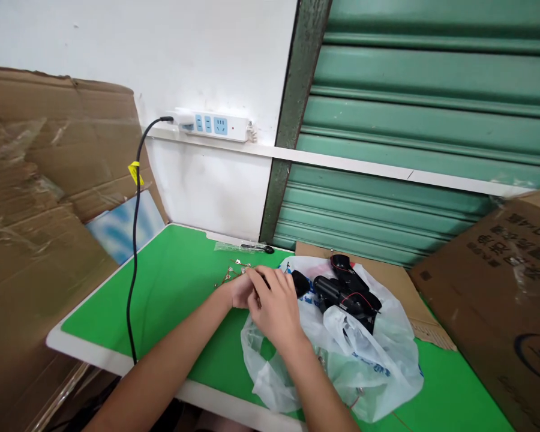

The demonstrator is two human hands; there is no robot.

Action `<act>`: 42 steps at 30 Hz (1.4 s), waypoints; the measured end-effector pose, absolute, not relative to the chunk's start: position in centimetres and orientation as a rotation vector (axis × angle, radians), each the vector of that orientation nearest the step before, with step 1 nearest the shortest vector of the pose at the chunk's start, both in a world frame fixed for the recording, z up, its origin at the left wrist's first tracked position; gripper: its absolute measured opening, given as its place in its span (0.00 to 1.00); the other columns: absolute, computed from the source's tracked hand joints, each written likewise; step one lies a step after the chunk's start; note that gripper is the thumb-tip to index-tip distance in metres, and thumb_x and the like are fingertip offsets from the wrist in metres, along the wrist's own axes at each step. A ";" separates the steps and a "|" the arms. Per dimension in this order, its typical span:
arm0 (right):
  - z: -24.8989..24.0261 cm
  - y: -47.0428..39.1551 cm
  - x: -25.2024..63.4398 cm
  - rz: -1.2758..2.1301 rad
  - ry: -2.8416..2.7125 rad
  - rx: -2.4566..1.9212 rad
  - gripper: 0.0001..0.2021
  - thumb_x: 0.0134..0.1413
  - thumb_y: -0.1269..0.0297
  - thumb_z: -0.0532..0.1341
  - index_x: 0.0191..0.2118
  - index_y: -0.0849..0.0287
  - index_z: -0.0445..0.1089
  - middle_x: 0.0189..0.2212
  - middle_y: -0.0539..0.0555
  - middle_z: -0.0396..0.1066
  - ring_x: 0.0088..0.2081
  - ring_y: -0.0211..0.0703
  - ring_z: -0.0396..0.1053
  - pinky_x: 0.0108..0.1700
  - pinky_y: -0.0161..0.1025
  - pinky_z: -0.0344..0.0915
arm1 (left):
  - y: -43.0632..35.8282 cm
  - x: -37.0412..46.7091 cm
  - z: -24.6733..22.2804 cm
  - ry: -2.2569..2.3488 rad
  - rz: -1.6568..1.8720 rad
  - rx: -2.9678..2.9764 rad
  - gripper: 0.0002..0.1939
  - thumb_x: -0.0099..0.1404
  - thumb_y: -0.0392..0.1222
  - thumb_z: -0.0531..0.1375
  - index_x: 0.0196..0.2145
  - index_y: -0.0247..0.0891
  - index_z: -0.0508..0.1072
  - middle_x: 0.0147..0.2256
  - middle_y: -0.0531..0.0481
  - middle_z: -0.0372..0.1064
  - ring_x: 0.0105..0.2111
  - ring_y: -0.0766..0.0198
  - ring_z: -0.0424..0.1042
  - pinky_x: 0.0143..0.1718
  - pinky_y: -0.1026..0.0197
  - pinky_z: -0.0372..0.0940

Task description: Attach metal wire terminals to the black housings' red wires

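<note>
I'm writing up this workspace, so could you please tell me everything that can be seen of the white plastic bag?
The plastic bag is thin, whitish and translucent, with blue printing; its film looks crumpled. It lies spread on the green tabletop, its far side over a flat piece of cardboard. Black parts rest on or in it toward the back, and a loose fold lies at their near side. The right forearm crosses in front of it; whether they touch can't be told.
</note>
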State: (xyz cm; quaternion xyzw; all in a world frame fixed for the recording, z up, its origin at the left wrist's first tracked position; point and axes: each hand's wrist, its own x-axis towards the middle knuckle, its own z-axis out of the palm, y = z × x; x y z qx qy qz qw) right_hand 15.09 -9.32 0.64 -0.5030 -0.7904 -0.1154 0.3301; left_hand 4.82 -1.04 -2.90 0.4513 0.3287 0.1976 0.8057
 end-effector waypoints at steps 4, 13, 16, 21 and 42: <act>1.2 -9.3 15.6 -0.162 -1.935 -1.203 0.23 0.54 0.65 0.59 0.57 0.56 0.67 0.56 0.59 0.67 0.55 0.54 0.63 0.58 0.54 0.56 | -0.6 4.7 -2.0 0.734 0.533 0.863 0.23 0.66 0.56 0.52 0.47 0.36 0.73 0.35 0.45 0.75 0.34 0.60 0.73 0.31 0.62 0.66; 0.4 -6.4 17.4 1.149 -0.802 -1.187 0.23 0.49 0.47 0.66 0.45 0.55 0.64 0.37 0.55 0.73 0.32 0.45 0.72 0.25 0.38 0.65 | -0.8 5.0 -1.0 0.693 1.205 1.146 0.49 0.55 0.54 0.69 0.66 0.42 0.49 0.61 0.40 0.62 0.53 0.58 0.70 0.54 0.57 0.68; 0.9 -5.8 18.4 1.388 -0.576 -0.970 0.22 0.37 0.54 0.72 0.37 0.57 0.66 0.28 0.50 0.72 0.24 0.39 0.69 0.21 0.33 0.61 | -1.0 4.3 -0.9 0.652 1.123 1.300 0.50 0.55 0.46 0.71 0.68 0.41 0.49 0.60 0.39 0.63 0.52 0.60 0.70 0.56 0.58 0.67; 1.4 -5.4 20.5 1.263 -0.332 -0.982 0.17 0.31 0.61 0.72 0.29 0.59 0.66 0.19 0.43 0.66 0.16 0.29 0.55 0.16 0.29 0.51 | -0.3 1.8 0.0 0.396 0.673 1.256 0.42 0.54 0.36 0.69 0.64 0.48 0.61 0.68 0.43 0.53 0.52 0.56 0.72 0.49 0.58 0.72; 0.6 -5.7 19.8 1.215 -0.821 -1.286 0.27 0.36 0.40 0.70 0.32 0.60 0.69 0.24 0.52 0.72 0.22 0.36 0.65 0.21 0.31 0.56 | -1.0 4.7 -0.6 0.607 1.011 0.952 0.26 0.55 0.43 0.58 0.52 0.41 0.59 0.44 0.49 0.70 0.33 0.62 0.75 0.32 0.61 0.69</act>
